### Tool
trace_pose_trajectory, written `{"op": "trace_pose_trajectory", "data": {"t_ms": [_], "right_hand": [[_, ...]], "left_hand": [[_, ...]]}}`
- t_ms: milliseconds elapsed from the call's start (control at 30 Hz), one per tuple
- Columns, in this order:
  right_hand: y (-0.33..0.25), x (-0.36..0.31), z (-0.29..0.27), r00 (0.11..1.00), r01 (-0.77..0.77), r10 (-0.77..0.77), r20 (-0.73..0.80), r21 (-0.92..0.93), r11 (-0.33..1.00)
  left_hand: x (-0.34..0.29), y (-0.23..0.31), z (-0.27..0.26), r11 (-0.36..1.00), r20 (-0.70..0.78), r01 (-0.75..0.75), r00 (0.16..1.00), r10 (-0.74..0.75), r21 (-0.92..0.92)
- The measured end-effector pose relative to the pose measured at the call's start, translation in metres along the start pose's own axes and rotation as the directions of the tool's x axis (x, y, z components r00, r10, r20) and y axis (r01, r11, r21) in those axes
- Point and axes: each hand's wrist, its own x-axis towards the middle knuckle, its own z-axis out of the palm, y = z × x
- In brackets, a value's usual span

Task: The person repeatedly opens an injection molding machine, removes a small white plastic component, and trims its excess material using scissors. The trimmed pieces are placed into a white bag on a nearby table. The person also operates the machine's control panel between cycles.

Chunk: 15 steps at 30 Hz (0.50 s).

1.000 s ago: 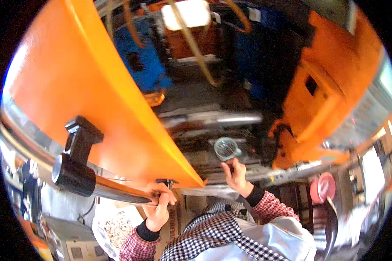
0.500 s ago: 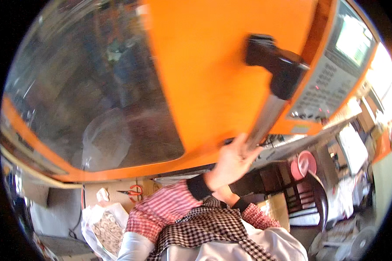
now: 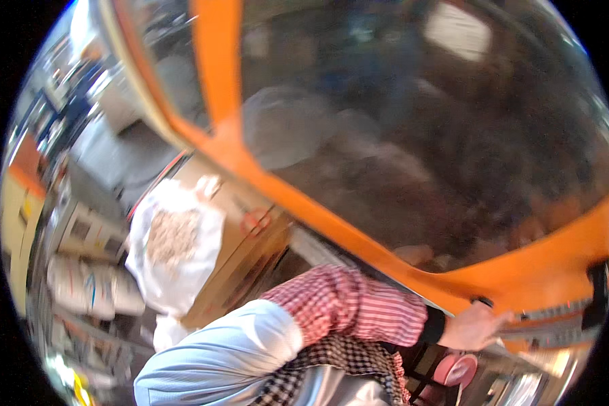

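Note:
My left hand, in a checked red-and-white sleeve with a black cuff, reaches across to the right. It is closed round the near end of the door handle, a metal bar with black mounts, though blur softens the fingers. The handle sits on the orange machine door, which has a large dark window. Through or reflected in the window, a pale rounded shape shows dimly. My right hand is out of sight.
Left of the door, a white bag of small pale pieces lies on a cardboard box, beside orange-handled pliers. A pink basin stands low at the right. Stuffed white sacks are at far left.
The view has swung left, so the control panel is gone and the bag shows more fully. My left hand stays at the handle; my right hand has left the view.

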Motion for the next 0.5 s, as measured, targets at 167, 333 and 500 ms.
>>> {"op": "trace_pose_trajectory", "data": {"t_ms": [167, 333, 500], "right_hand": [[-0.053, 0.044, 0.028, 0.957, -0.085, 0.028, 0.288, 0.190, 0.978], [-0.095, 0.071, 0.075, 0.792, -0.505, 0.086, 0.605, 0.569, 0.650], [-0.144, 0.055, 0.141, 0.339, -0.813, -0.076, 0.938, 0.333, 0.477]], "left_hand": [[0.006, 0.014, -0.026, 0.983, 0.060, -0.166, 0.983, 0.172, -0.082], [-0.066, 0.018, -0.151, 0.867, 0.150, -0.383, 0.924, 0.352, 0.318], [-0.244, 0.006, -0.230, 0.484, 0.045, 0.048, 0.983, -0.179, 0.874]]}}
